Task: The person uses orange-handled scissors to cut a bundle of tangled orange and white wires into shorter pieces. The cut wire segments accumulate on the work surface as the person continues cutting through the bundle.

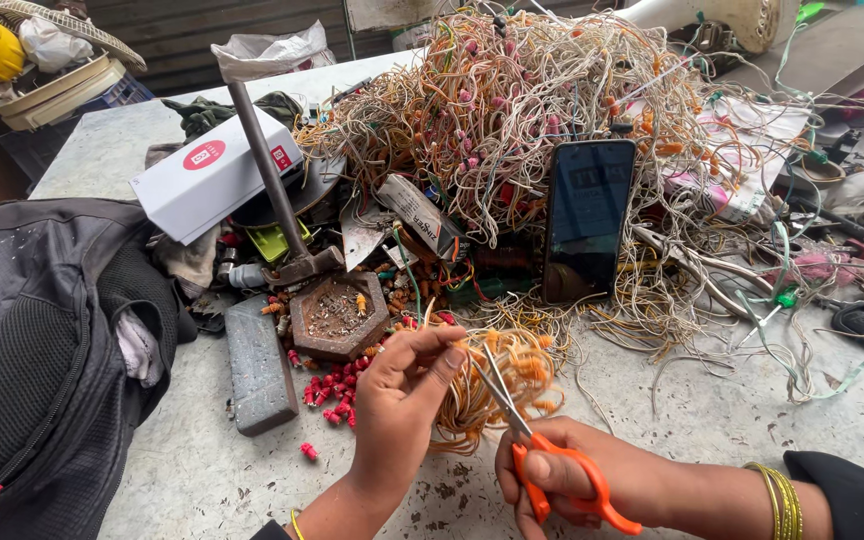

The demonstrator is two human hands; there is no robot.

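Bundle of wire at centre on the table, pinched by left hand at nine o'clock, met by scissors in right hand at five. Phone propped at twelve against wire heap. Hexagonal block at ten, backpack far at nine.

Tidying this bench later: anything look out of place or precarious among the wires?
Yes: a smartphone stands propped upright against the tangled wire heap, an unsteady rest. Small red connector caps lie scattered loose near the left hand.
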